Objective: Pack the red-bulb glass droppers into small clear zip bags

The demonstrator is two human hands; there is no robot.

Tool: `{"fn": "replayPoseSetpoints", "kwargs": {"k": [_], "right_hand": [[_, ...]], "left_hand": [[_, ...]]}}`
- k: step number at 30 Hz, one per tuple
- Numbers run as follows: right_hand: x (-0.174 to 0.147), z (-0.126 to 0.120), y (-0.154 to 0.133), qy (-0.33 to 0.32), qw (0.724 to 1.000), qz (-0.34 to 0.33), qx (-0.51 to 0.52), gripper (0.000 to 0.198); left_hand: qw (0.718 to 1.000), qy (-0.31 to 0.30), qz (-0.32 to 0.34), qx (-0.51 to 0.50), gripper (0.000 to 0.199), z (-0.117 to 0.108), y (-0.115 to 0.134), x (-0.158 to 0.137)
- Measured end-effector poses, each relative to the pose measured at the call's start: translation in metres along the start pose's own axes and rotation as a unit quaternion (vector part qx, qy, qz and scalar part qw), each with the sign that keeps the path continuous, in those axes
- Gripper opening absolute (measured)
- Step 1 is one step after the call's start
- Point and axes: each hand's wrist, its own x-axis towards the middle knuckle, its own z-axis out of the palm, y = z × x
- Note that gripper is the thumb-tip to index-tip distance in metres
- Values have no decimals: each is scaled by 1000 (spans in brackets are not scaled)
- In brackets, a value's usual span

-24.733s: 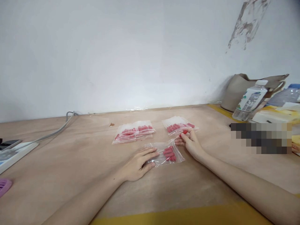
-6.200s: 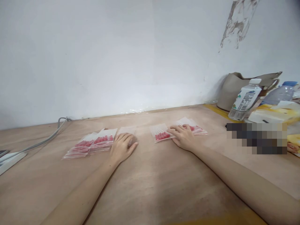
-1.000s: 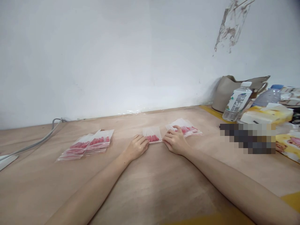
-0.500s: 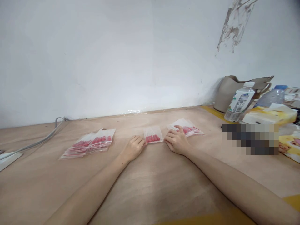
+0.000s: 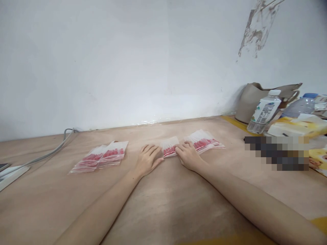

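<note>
A small clear zip bag (image 5: 170, 141) with several red pieces in a row lies on the table between my hands. My right hand (image 5: 188, 156) has its fingers bent over the bag's lower right corner and grips it there. Just left of the bag, my left hand (image 5: 148, 159) rests with fingers apart and thumb out, holding nothing. Close behind my right hand is a fanned pile of similar zip bags (image 5: 201, 136). Farther left lie two overlapping stacks of such bags, the nearer stack (image 5: 88, 159) and the other stack (image 5: 112, 154), all with red pieces inside.
At the right stand a beige bag (image 5: 245, 102), a labelled clear bottle (image 5: 264, 112), a blue-capped bottle (image 5: 300, 105) and a yellow-white tissue pack (image 5: 298, 126). A pixelated dark item lies before them. A grey cable (image 5: 48, 153) runs along the left; a white wall closes the back.
My left hand has let go of the bag's left side and spread its fingers. My right fingers have moved left onto the bag's right corner, and the bag is now slightly turned.
</note>
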Motion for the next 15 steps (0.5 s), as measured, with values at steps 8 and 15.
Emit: {"fn": "replayPoseSetpoints", "kwargs": {"k": [8, 15], "right_hand": [[-22, -9, 43, 19, 998, 41, -54, 22], [-38, -24, 60, -67, 987, 143, -32, 34]], "left_hand": [[950, -50, -190, 241, 35, -34, -39, -47], [917, -72, -281, 273, 41, -58, -55, -70]]}}
